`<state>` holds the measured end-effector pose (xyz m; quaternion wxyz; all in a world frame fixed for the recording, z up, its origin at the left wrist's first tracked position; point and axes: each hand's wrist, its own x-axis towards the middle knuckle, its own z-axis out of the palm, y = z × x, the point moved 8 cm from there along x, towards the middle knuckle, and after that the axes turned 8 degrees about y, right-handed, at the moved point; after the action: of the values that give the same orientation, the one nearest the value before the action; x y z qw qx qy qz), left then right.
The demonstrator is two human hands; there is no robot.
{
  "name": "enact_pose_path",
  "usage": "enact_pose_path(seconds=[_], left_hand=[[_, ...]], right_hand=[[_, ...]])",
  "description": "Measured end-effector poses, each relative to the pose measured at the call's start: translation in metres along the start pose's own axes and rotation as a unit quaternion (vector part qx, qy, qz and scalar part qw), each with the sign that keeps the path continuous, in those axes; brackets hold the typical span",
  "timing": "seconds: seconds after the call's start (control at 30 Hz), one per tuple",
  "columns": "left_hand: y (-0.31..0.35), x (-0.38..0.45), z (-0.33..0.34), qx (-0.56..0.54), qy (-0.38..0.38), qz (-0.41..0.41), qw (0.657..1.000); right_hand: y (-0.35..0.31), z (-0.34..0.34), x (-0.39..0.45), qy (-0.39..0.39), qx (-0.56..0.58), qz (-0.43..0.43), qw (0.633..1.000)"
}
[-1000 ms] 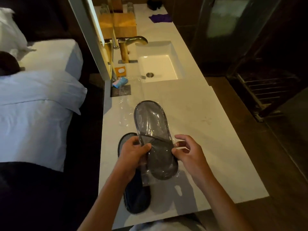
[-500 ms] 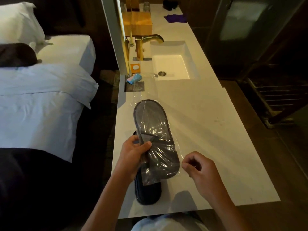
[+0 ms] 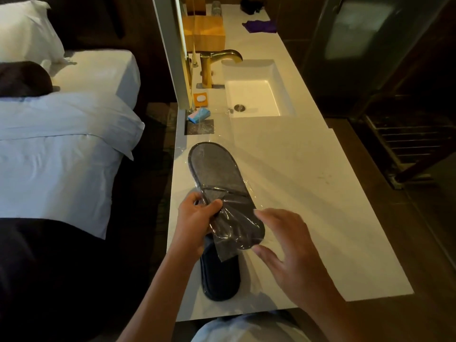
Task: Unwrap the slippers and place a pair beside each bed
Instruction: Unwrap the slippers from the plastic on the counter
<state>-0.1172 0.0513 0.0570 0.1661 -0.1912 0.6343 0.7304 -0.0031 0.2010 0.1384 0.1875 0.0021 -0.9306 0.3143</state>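
Note:
A grey slipper in clear plastic wrap (image 3: 219, 183) is held above the white counter (image 3: 308, 193), toe pointing away from me. My left hand (image 3: 197, 218) grips its left edge and the crumpled wrap near the heel. My right hand (image 3: 288, 248) hovers just right of the heel, fingers spread, holding nothing. A dark slipper (image 3: 222, 277) lies on the counter below the held one, partly hidden by it. A bed with white linen (image 3: 61, 156) stands to the left.
A sink (image 3: 254, 97) with a gold tap (image 3: 217, 62) is set into the counter further back. Small toiletry packets (image 3: 199, 114) lie near the mirror edge (image 3: 170, 53). A wooden box (image 3: 204, 33) and purple cloth (image 3: 259, 27) sit at the far end. Dark floor lies to the right.
My right hand let go of the wrap's edge, drew away, then opened with fingers spread beside the heel. My left hand kept its grip on the wrapped slipper.

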Motion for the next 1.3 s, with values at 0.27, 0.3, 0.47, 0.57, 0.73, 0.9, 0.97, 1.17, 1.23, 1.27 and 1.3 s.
enact_pose_path(seconds=[0.27,0.3,0.47,0.57,0.73,0.9,0.97,1.17,1.23,1.27,1.3], left_hand=[[0.005,-0.002,0.004,0.023,0.004,0.021,1.0],[0.005,-0.001,0.002,0.012,0.012,0.019,1.0],[-0.001,0.004,-0.006,-0.034,0.036,-0.017,0.999],[-0.006,0.006,-0.007,-0.057,0.038,-0.028,0.997],[-0.016,0.002,0.006,-0.057,0.006,-0.034,0.998],[-0.019,-0.004,0.027,-0.03,-0.011,-0.007,0.999],[-0.019,0.0,0.031,-0.031,0.004,-0.002,1.0],[-0.013,0.033,0.058,-0.072,0.036,-0.024,0.996],[-0.005,0.045,0.067,-0.076,0.051,-0.023,0.996],[0.0,0.051,0.07,-0.073,0.06,-0.018,0.995],[0.005,0.058,0.074,-0.069,0.066,-0.011,0.995]], right_hand=[[-0.009,0.04,0.004,-0.157,-0.024,-0.019,0.987],[-0.009,0.042,0.0,-0.177,-0.021,-0.034,0.983],[0.002,0.04,-0.012,-0.211,0.053,0.031,0.976],[0.023,0.039,-0.019,-0.191,0.133,0.223,0.947],[0.037,0.054,-0.034,-0.091,0.4,0.5,0.763],[0.05,0.057,-0.038,0.008,0.452,0.565,0.69],[0.052,0.054,-0.038,0.019,0.456,0.558,0.694],[0.063,0.043,-0.056,0.023,0.465,0.569,0.678],[0.067,0.04,-0.063,0.016,0.469,0.572,0.672],[0.069,0.039,-0.067,0.011,0.472,0.574,0.67],[0.07,0.038,-0.071,0.006,0.473,0.574,0.668]])
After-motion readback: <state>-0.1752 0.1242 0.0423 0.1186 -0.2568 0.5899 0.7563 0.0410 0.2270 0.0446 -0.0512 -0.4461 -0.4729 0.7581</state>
